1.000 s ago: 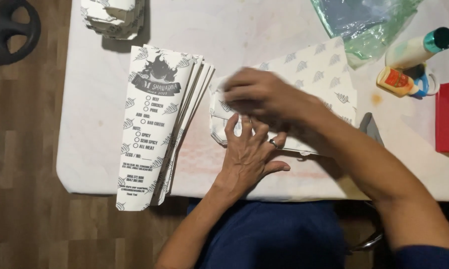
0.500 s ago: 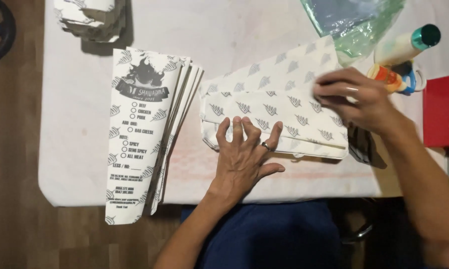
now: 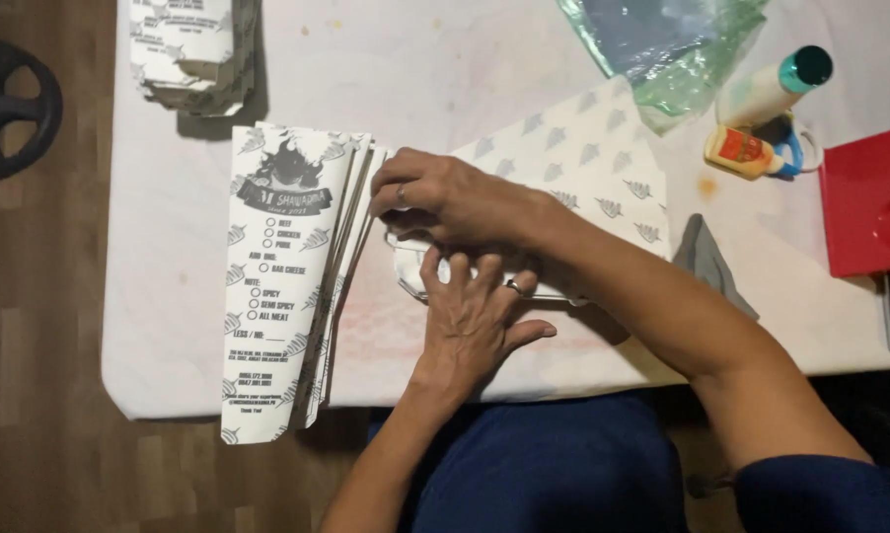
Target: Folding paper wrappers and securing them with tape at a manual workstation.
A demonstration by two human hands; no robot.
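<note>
Under both hands [image 3: 470, 252] — patterned paper sheet [image 3: 583, 168], pressed flat.

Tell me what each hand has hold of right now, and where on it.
Both press on one patterned paper sheet: the left hand lies flat on its near folded part, the right hand on its left end. Neither lifts it.

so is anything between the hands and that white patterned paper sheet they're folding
Nothing visible. The left hand lies flat on the white leaf-patterned paper sheet, and the right hand presses on its left end. The stack of long printed paper sleeves sits just beside it, at the right hand's fingertips.
</note>
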